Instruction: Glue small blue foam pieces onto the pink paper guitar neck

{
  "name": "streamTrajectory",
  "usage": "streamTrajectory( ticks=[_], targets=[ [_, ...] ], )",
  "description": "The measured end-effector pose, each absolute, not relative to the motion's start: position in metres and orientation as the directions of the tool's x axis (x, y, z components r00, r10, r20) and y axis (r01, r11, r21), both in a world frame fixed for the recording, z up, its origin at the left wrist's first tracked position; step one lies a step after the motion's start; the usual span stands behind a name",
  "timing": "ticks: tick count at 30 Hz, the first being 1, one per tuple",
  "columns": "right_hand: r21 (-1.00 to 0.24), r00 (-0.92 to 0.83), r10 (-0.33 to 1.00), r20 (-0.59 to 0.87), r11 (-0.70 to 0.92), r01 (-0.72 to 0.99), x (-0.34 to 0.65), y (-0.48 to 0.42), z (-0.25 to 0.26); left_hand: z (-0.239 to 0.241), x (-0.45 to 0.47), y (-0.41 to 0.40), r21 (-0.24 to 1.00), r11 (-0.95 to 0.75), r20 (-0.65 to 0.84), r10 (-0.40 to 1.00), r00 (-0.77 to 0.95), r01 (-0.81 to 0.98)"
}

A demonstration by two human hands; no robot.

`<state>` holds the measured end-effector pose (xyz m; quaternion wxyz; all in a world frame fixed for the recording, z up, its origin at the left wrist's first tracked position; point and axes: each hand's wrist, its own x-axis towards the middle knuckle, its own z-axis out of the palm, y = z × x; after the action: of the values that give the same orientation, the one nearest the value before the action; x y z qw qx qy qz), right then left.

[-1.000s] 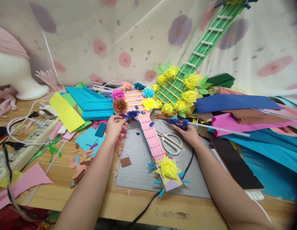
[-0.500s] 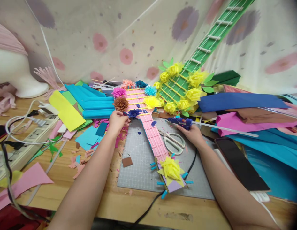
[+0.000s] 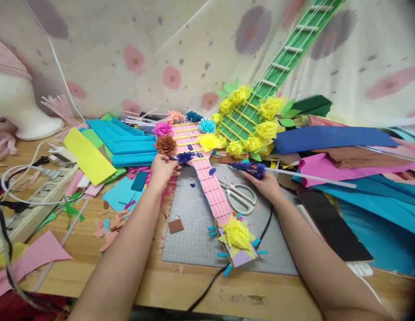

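Pink paper guitar [image 3: 207, 183] lies mid-frame, the left hand [image 3: 163, 169] curled nearly closed at its dark-blue flower [image 3: 184, 157], perhaps steadying it, grip unclear. Right of centre, the right hand [image 3: 266, 184] wraps a glue gun [image 3: 250, 169], apparently held aside to clear the strings.

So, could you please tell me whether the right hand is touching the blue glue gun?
Touching: the head view shows the right hand gripping the blue glue gun, with no gap between them.
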<state>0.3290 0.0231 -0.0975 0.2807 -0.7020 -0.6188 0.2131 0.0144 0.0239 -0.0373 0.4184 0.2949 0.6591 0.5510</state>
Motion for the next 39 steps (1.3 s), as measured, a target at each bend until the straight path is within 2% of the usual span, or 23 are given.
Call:
streamTrajectory(
  ticks=[11,23,34,39],
  targets=[
    [-0.669,0.166,0.986,0.005,-0.120,0.734,0.331,0.025,-0.101,-0.037,0.013,0.019,0.979,0.185,-0.202,0.879,-0.433,-0.082],
    [-0.670,0.152,0.988,0.009,-0.107,0.734,0.327,0.021,-0.093,-0.040,0.010,0.025,0.965,0.166,-0.240,0.874,-0.422,-0.204],
    [-0.665,0.152,0.988,-0.006,-0.118,0.737,0.327,0.022,-0.093,-0.045,0.012,0.027,0.971,0.174,-0.233,0.835,-0.499,-0.163],
    [-0.654,0.153,0.988,0.001,-0.115,0.747,0.327,0.022,-0.094,-0.047,0.010,0.020,0.972,0.152,-0.221,0.859,-0.462,-0.181]
  ],
)
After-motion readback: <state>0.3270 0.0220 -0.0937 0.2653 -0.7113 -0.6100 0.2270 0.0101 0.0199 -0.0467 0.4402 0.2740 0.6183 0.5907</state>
